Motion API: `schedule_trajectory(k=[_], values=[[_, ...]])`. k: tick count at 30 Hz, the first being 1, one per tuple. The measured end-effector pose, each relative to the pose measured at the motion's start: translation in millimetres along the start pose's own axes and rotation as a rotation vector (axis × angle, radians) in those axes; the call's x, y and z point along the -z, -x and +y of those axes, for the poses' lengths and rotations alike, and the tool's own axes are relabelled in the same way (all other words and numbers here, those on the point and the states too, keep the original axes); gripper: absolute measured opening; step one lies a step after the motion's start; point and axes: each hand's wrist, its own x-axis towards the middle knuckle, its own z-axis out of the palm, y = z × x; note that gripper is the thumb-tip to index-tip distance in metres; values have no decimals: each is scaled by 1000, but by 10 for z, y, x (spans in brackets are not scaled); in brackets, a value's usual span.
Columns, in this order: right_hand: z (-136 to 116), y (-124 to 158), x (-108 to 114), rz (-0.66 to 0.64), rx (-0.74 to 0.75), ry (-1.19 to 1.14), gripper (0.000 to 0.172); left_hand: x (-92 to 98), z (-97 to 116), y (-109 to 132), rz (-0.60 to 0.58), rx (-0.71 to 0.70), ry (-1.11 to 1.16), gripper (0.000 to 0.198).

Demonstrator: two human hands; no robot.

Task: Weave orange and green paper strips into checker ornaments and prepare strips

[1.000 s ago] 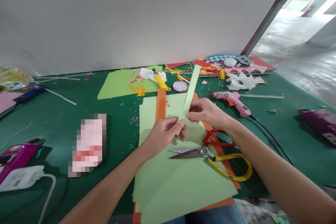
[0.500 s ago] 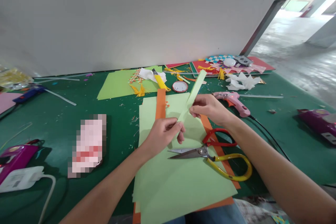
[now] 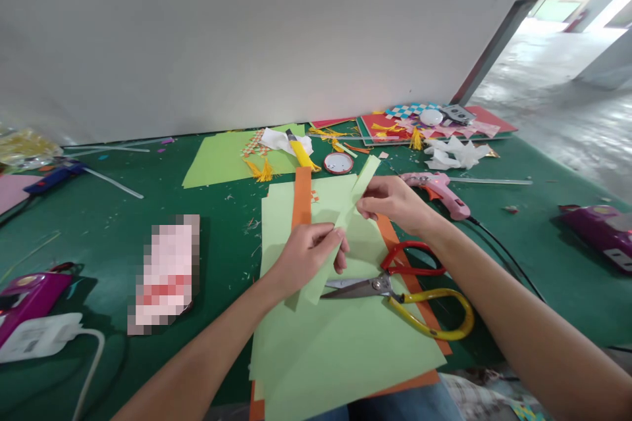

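Note:
A light green paper strip (image 3: 349,205) runs slantwise between my two hands, over stacked light green sheets (image 3: 340,348). My left hand (image 3: 318,251) pinches its lower part, and the strip's end sticks out below the fingers. Higher up, my right hand (image 3: 381,199) grips the strip's right edge between thumb and fingers. Scissors with one red and one yellow handle (image 3: 381,284) lie on the sheets below my right hand, blades pointing left. An orange strip (image 3: 302,197) rests on the stack behind my left hand.
A pink glue gun (image 3: 444,194) lies right of my right hand, its cord trailing toward the near edge. Behind the stack are a yellow cutter (image 3: 302,150) and a round lid (image 3: 338,162). A blurred pink object (image 3: 168,270) and a purple power strip (image 3: 37,299) lie left.
The green strip has slid down and left through my fingers: its top end is lower and more of it shows below my left hand. Both hands have barely moved.

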Motion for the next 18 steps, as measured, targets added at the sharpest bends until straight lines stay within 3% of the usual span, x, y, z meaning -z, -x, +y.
schedule_trajectory(k=[3,10,18], values=[[-16,-3,7,13,4,6,10,6,-11,-2,-11,15,-7,33],[19,29,-170,-145,-42,14,7,-2,-22,-30,-12,13,7,33],[-70,14,67,33,6,5,9,11,-13,-1,-104,64,-2,35]])
